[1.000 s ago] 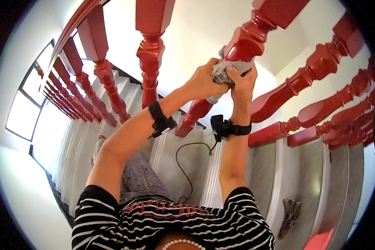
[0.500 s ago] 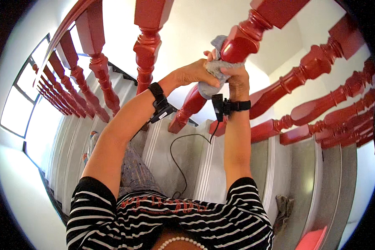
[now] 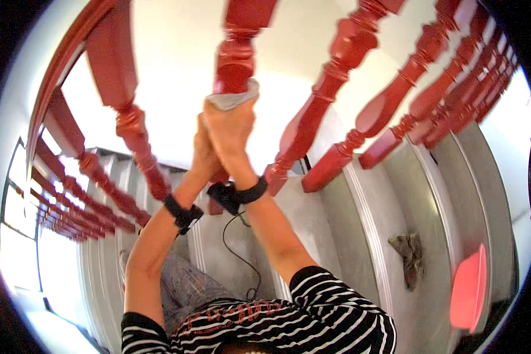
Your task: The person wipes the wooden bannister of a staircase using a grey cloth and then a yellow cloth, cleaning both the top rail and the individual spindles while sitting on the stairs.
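Observation:
Both of my hands are wrapped round one dark red turned wooden baluster (image 3: 235, 69), with a grey cloth (image 3: 236, 99) pressed about it. My right hand (image 3: 232, 128) lies over the front of the post, closed on the cloth, whose upper edge sticks out above the fingers. Just below and to the left, my left hand (image 3: 203, 147) closes in from the other side, its fingers mostly hidden behind the post and the right hand. Both hands are slightly blurred.
More red balusters (image 3: 315, 112) stand on both sides beneath a red handrail (image 3: 56, 65). Grey stair treads (image 3: 312, 236) run below. A dark crumpled rag (image 3: 408, 259) lies on a step at right, near a pink basin (image 3: 469, 289). A black cable (image 3: 233, 251) hangs from the wrist straps.
My view has turned, so the balusters, rag and pink basin sit differently. My hands have come closer together, the right now across the front of the baluster with the cloth.

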Tool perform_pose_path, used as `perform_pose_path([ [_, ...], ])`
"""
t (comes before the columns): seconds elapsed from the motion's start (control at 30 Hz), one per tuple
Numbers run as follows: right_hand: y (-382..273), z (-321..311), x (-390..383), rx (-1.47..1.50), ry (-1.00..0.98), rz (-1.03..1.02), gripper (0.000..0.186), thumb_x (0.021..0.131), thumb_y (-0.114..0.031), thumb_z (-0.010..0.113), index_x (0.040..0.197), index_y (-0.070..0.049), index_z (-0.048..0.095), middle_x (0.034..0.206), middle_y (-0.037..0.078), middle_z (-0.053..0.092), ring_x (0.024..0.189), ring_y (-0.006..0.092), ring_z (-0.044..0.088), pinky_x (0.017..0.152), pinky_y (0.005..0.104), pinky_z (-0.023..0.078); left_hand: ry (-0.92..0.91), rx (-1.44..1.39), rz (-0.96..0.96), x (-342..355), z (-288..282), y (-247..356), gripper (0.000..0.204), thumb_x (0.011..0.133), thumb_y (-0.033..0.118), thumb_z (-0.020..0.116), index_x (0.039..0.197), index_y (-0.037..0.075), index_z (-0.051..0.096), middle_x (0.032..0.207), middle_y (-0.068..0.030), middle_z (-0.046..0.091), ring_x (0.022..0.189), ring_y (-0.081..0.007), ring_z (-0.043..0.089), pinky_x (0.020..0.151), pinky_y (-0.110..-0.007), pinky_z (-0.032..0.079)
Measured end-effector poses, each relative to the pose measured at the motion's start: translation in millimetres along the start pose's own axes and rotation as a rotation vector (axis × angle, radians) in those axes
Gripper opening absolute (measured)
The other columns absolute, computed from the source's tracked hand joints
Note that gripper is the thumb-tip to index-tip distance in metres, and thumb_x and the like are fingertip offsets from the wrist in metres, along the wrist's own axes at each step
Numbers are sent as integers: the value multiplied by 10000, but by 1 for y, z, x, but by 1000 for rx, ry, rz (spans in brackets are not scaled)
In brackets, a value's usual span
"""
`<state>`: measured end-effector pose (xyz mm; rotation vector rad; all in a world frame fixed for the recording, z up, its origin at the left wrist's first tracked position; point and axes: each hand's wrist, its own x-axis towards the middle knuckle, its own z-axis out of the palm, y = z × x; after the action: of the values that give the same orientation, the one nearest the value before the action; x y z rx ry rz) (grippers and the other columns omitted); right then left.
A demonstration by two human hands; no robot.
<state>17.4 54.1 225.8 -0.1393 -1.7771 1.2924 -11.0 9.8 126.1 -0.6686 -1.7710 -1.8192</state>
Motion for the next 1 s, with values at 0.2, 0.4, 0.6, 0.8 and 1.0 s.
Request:
perform_pose_path([
  [0.2, 12, -9, 15, 168, -83, -86, 695, 639, -153, 740, 1199, 21, 366, 921, 182, 630, 825, 319, 641, 738, 362, 504, 17, 285, 97, -3, 12, 7, 583, 768, 213, 697, 1142, 4, 300, 896, -176, 551, 758, -324, 586, 630, -375, 458],
  [0.4, 41, -34, 30, 319, -435, -210, 702, 636, -168, 720, 1201, 7, 343, 970, 197, 601, 878, 324, 633, 775, 367, 521, -33, 402, 92, -10, 13, -3, 533, 780, 189, 655, 1142, -22, 326, 949, -240, 513, 851, -412, 543, 725, -433, 440],
  [0.6, 73, -2, -10, 117, -243, -216, 488, 654, -180, 696, 1074, -23, 502, 891, 160, 631, 805, 301, 640, 732, 368, 506, -188, 599, 0, -41, -16, -44, 664, 791, 202, 646, 1272, -27, 250, 1177, -231, 489, 1002, -376, 547, 813, -415, 443],
  [0.8, 63, -22, -25, 260, -348, -52, 379, 707, -153, 700, 1017, -9, 536, 835, 117, 626, 774, 208, 622, 703, 335, 495, -105, 631, 108, -52, -8, -20, 516, 755, 219, 650, 1130, -23, 391, 981, -230, 474, 925, -418, 484, 778, -468, 409],
  [1.0, 90, -28, -50, 271, -491, 116, 556, 754, -243, 704, 1155, 18, 421, 1052, 173, 500, 952, 297, 532, 837, 404, 435, -214, 618, -15, -61, -39, 5, 444, 685, 99, 662, 1036, -34, 424, 964, -221, 476, 866, -396, 522, 710, -463, 435],
])
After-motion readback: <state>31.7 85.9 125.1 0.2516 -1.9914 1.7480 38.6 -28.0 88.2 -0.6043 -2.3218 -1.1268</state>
